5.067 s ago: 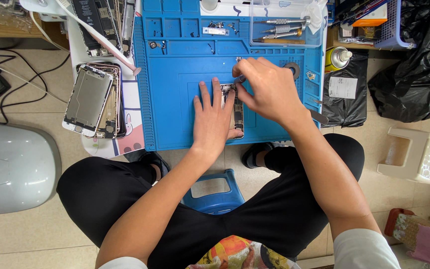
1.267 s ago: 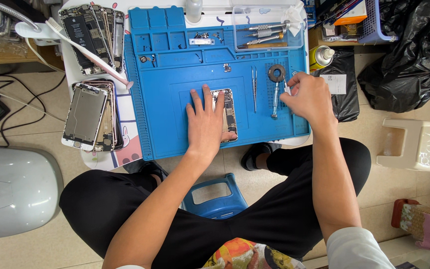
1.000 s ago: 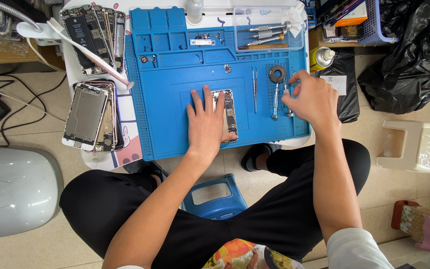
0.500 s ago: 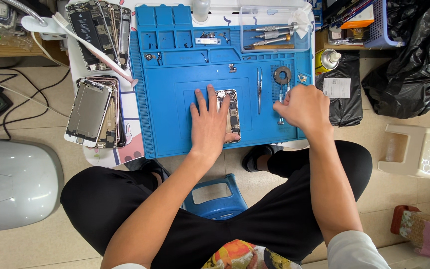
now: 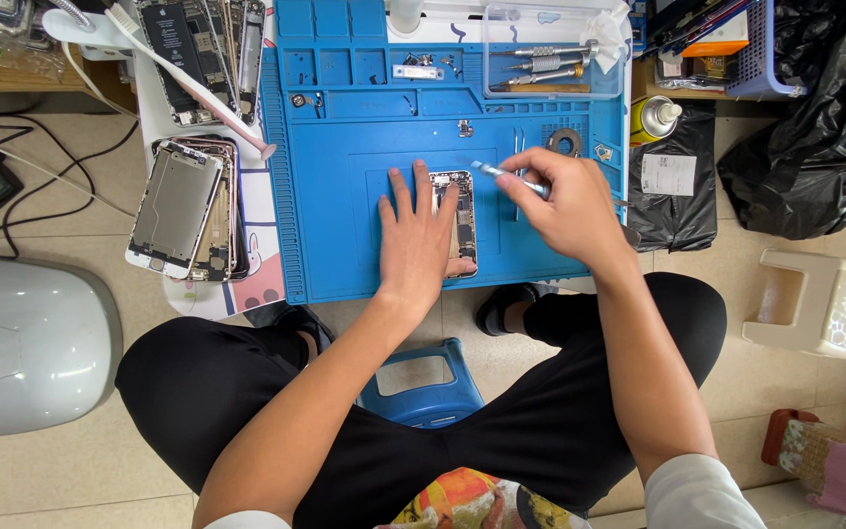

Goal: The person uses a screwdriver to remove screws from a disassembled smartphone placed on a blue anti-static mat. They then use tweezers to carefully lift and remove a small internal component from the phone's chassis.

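Right hand (image 5: 565,201) fingers pinch a slim tool (image 5: 506,175), tip aimed toward 9 o'clock at the opened phone (image 5: 456,223). Left hand (image 5: 418,235) lies flat, fingers spread, pinning the phone on the blue mat (image 5: 345,206), probably to steady it. Half a second ago the right hand sat farther toward 3 o'clock.

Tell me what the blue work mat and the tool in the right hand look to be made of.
Blue work mat: probably silicone or rubber, matte, with moulded compartments and ribbed edges. Tool in the right hand: slim, pale blue handle, likely metal or plastic; too small to tell.
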